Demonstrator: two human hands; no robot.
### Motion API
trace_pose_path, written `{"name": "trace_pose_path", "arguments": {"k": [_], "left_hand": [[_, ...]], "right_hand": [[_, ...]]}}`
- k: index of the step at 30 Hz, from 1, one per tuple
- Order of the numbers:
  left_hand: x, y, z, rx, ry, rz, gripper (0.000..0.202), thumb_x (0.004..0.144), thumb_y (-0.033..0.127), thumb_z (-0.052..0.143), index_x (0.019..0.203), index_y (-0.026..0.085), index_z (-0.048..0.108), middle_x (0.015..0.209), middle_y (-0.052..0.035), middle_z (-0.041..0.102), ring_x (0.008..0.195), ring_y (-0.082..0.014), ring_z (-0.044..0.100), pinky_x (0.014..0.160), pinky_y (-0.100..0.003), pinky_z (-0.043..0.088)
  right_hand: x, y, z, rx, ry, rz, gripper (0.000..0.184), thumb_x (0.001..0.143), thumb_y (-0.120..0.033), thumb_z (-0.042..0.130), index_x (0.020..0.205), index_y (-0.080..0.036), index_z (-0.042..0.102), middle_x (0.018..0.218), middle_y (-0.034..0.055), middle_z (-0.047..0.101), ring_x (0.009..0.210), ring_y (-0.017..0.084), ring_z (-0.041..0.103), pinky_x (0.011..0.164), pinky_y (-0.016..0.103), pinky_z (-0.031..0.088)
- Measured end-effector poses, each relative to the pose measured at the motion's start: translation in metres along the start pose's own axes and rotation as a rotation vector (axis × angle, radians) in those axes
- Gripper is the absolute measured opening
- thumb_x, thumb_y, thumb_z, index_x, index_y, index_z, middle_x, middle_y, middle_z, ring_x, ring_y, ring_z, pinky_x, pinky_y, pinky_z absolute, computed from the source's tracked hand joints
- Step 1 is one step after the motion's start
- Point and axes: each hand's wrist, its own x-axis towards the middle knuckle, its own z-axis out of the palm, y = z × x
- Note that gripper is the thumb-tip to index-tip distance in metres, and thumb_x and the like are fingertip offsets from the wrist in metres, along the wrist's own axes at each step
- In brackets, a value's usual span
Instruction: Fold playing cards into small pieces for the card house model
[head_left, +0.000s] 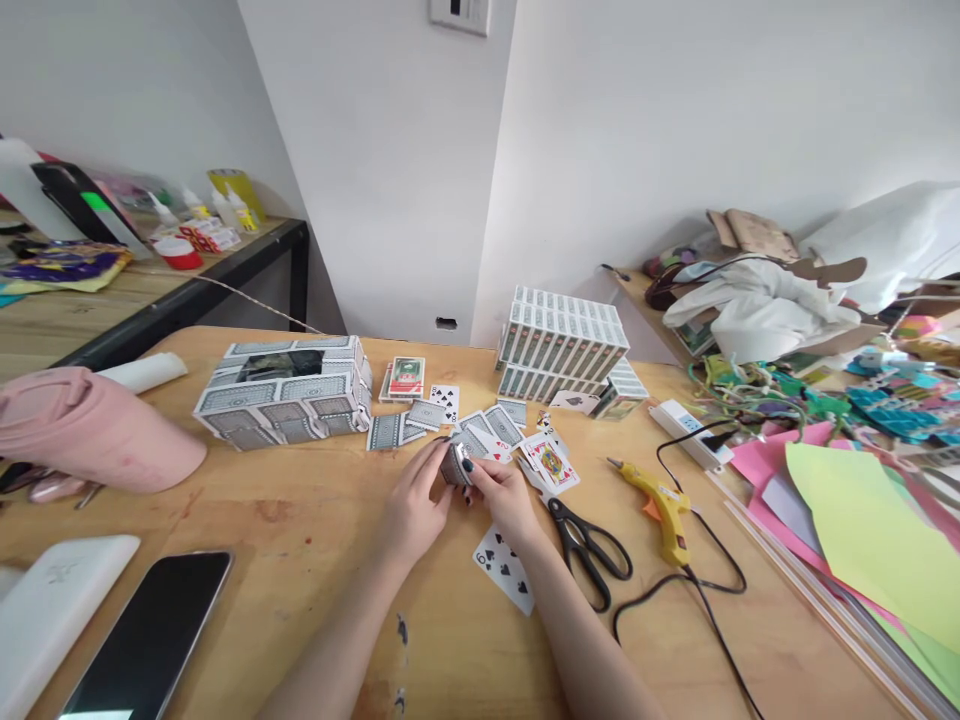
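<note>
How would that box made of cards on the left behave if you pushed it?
The card box probably slides easily, since it looks hollow and light on the smooth table. Its thin card walls would likely dent or buckle under a firm squeeze. Broad and low, it seems unlikely to tip.

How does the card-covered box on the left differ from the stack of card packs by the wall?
The card-covered box is one low block with a dark window in its top; the stack of card packs is many separate packs in rows, standing taller. The box lies left of both hands, the stack to their right. Both show the same grey-green card-back pattern.
</note>
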Motion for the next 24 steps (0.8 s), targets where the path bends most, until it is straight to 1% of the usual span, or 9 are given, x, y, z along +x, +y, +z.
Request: {"name": "trace_pose_path", "arguments": {"k": [4, 8, 13, 17, 19, 21, 23, 24], "left_hand": [[-0.001, 0.0008, 0.001, -0.008, 0.015, -0.007, 0.055, 0.078, 0.016, 0.053, 0.132, 0.024, 0.039, 0.128, -0.0069, 0.052, 0.116, -0.0234, 0.051, 0.098, -0.038, 0.043], [-0.0008, 0.0024, 0.0007, -0.031, -0.001, -0.032, 0.055, 0.078, 0.017, 0.054, 0.131, 0.024, 0.039, 0.127, -0.0073, 0.053, 0.115, -0.024, 0.052, 0.097, -0.04, 0.044], [-0.0005, 0.0039, 0.0006, -0.044, -0.016, -0.025, 0.053, 0.079, 0.018, 0.054, 0.13, 0.024, 0.039, 0.126, -0.0081, 0.054, 0.114, -0.0233, 0.052, 0.096, -0.04, 0.045], [-0.0001, 0.0029, 0.0011, -0.035, -0.025, -0.028, 0.052, 0.079, 0.018, 0.053, 0.129, 0.024, 0.04, 0.126, -0.0079, 0.053, 0.116, -0.0238, 0.051, 0.098, -0.041, 0.044], [0.0007, 0.0021, 0.0004, -0.03, -0.019, -0.025, 0.052, 0.079, 0.017, 0.053, 0.129, 0.024, 0.04, 0.127, -0.0081, 0.052, 0.117, -0.0238, 0.05, 0.098, -0.041, 0.043], [0.0019, 0.0015, -0.0009, -0.019, 0.001, -0.013, 0.052, 0.079, 0.017, 0.053, 0.129, 0.023, 0.041, 0.128, -0.0085, 0.052, 0.117, -0.0237, 0.049, 0.099, -0.041, 0.043], [0.003, 0.0012, -0.0023, -0.004, 0.018, 0.003, 0.051, 0.079, 0.016, 0.052, 0.129, 0.022, 0.041, 0.128, -0.0088, 0.052, 0.118, -0.0231, 0.049, 0.1, -0.04, 0.042], [0.0034, 0.0012, -0.0028, 0.003, 0.018, 0.013, 0.051, 0.079, 0.015, 0.051, 0.129, 0.022, 0.041, 0.128, -0.0089, 0.052, 0.118, -0.0228, 0.048, 0.1, -0.04, 0.041]], "right_hand": [[-0.0002, -0.0027, 0.0001, -0.086, 0.045, -0.025, 0.036, 0.073, -0.05, 0.059, 0.069, -0.015, 0.068, 0.05, -0.0012, 0.05, 0.047, 0.01, 0.043, 0.048, 0.023, 0.037], [-0.0007, -0.0044, 0.0012, -0.159, 0.086, -0.057, 0.037, 0.075, -0.049, 0.057, 0.069, -0.015, 0.067, 0.048, -0.0011, 0.048, 0.045, 0.01, 0.042, 0.045, 0.023, 0.037], [-0.0017, -0.0064, 0.001, -0.237, 0.124, -0.101, 0.038, 0.077, -0.047, 0.054, 0.058, -0.016, 0.063, 0.044, -0.0017, 0.046, 0.041, 0.01, 0.04, 0.041, 0.022, 0.033], [-0.0033, -0.0063, 0.0011, -0.289, 0.133, -0.13, 0.039, 0.079, -0.047, 0.053, 0.055, -0.017, 0.062, 0.045, -0.0003, 0.049, 0.042, 0.011, 0.043, 0.043, 0.024, 0.036], [-0.0043, -0.0056, 0.0021, -0.256, 0.107, -0.128, 0.037, 0.079, -0.047, 0.052, 0.062, -0.017, 0.066, 0.048, 0.0005, 0.053, 0.044, 0.013, 0.047, 0.046, 0.025, 0.041], [-0.0051, -0.0054, 0.0033, -0.207, 0.044, -0.118, 0.035, 0.08, -0.047, 0.051, 0.076, -0.018, 0.07, 0.052, 0.0011, 0.057, 0.048, 0.015, 0.052, 0.051, 0.027, 0.045], [-0.0055, -0.0063, 0.0039, -0.181, -0.009, -0.112, 0.034, 0.08, -0.046, 0.051, 0.088, -0.019, 0.07, 0.058, 0.0019, 0.062, 0.052, 0.016, 0.056, 0.056, 0.029, 0.048], [-0.0056, -0.007, 0.0038, -0.18, -0.023, -0.109, 0.033, 0.08, -0.045, 0.051, 0.09, -0.019, 0.071, 0.06, 0.0024, 0.064, 0.053, 0.017, 0.057, 0.056, 0.03, 0.049]]}}
